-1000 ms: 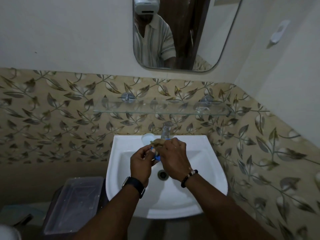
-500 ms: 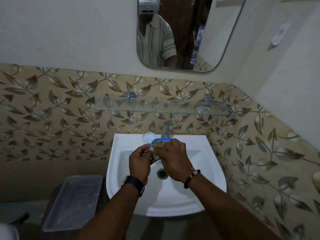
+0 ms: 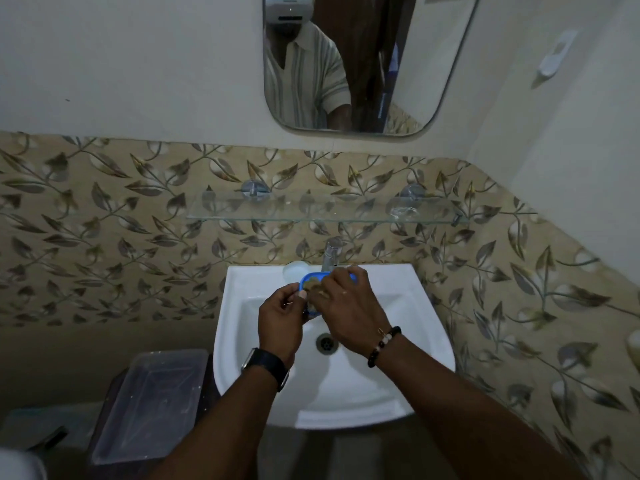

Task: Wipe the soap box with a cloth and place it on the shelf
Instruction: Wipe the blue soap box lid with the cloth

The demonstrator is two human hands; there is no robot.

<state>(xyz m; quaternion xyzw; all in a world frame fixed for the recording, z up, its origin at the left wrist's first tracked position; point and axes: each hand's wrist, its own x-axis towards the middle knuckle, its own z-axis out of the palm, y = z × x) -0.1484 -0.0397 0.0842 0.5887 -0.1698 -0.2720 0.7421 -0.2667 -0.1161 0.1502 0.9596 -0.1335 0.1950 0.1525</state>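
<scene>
Over the white sink [image 3: 408,317] I hold a small blue soap box [image 3: 308,278], tilted so its inside faces me. My left hand [image 3: 282,315] grips its left edge between thumb and fingers. My right hand [image 3: 349,311] presses a brownish-green cloth [image 3: 314,289] into the box; most of the cloth and the box's right half are hidden under the fingers. The glass shelf [image 3: 325,211] is fixed to the tiled wall above the tap, with nothing on it.
A chrome tap [image 3: 331,252] stands right behind the box, with a white soap piece [image 3: 292,269] on the sink's rim to its left. A clear plastic tub [image 3: 152,403] sits on a dark stand left of the sink. A mirror [image 3: 367,64] hangs above.
The box has turned in my hands, so its blue rim and inside now show more. The cloth under my right hand has shifted across the box.
</scene>
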